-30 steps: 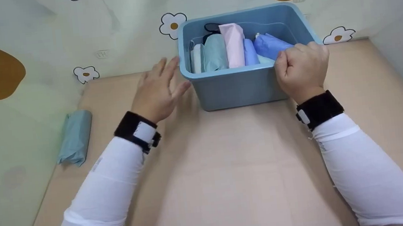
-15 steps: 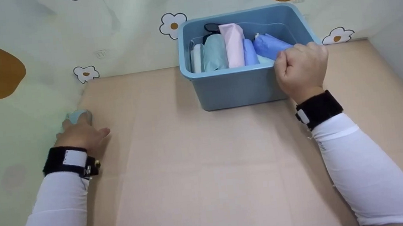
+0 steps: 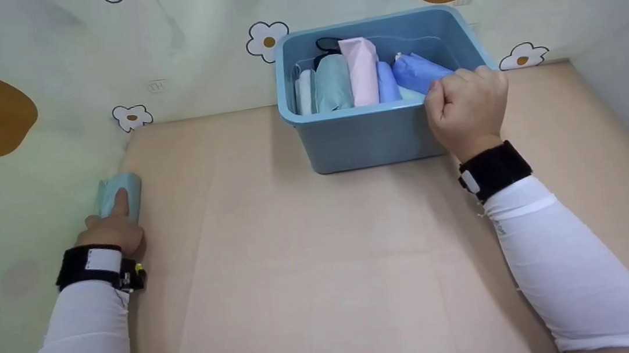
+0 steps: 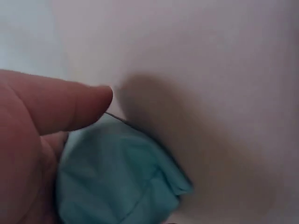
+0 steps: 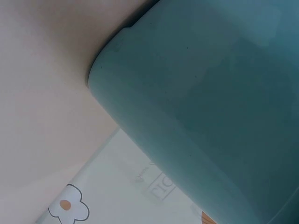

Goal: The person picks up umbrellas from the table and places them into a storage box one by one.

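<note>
At the far left of the head view lies a teal rolled fabric bundle (image 3: pixel 130 187) close beside the wall. My left hand (image 3: pixel 111 228) grips it from above, one finger stretched along its top. In the left wrist view the thumb lies against the bundle's (image 4: pixel 119 172) side, and its folded, creased end faces the camera. My right hand (image 3: pixel 470 110) holds the front right corner of a blue plastic bin (image 3: pixel 369 138), fingers curled over the rim. The right wrist view shows only the bin's outer wall (image 5: pixel 201 93), without the hand.
Upright in the bin are a teal roll (image 3: pixel 333 84), a pink roll (image 3: pixel 361 72) and blue rolls, one of them leaning (image 3: pixel 420 72). A black loop (image 3: pixel 327 45) shows behind them. A patterned wall covering (image 3: pixel 196 48) borders the beige table (image 3: pixel 325 275).
My left hand has moved from beside the bin leftward and down to the teal bundle and now grips it. The right hand has stayed on the bin's rim.
</note>
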`<state>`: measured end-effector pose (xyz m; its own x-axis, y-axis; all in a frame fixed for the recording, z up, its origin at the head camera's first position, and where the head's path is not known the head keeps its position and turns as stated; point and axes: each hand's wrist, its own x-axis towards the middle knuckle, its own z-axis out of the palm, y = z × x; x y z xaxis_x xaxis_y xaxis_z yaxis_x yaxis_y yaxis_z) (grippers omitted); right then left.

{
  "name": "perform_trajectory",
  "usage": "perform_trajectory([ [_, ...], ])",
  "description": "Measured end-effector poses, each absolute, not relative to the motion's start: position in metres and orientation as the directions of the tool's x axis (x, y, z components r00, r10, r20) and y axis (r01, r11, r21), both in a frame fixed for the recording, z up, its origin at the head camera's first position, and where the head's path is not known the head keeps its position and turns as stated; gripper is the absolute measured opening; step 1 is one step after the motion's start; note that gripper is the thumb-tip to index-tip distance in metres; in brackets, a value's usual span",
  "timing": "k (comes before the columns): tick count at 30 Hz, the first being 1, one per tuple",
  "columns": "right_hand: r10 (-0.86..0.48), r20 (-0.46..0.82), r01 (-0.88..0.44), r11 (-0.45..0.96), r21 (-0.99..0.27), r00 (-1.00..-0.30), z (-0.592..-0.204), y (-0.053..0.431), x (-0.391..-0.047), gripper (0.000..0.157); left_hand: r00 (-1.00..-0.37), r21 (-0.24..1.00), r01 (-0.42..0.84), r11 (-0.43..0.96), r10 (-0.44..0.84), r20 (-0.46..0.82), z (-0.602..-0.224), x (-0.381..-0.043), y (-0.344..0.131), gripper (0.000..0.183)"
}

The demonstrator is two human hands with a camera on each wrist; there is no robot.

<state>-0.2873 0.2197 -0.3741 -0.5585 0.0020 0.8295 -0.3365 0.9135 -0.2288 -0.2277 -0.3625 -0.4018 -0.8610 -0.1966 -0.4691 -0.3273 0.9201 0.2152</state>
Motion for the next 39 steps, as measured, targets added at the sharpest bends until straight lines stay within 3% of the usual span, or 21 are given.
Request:
perform_trajectory([
  [15, -0.009, 0.831, -0.339, 0.916, -0.217, -0.557, -0.376, 0.218, -0.289, 0.047, -0.898, 0.31, -0.386, 0.869, -0.277, -0.342, -0.408, -0.237, -0.356, 0.093],
  [25, 0.002, 0.837, -0.346, 0.91, -0.228, -0.547, -0.376, 0.22, -0.289, 0.047, -0.988, 0.374, -0.157, 0.914, -0.143, -0.065, -0.368, -0.242, -0.298, 0.078],
  [39, 0.031, 0.843, -0.361, 0.894, -0.264, -0.538, -0.38, 0.219, -0.287, 0.05, -0.987, 0.504, 0.068, 0.861, -0.016, 0.162, -0.299, -0.254, -0.162, 0.079],
])
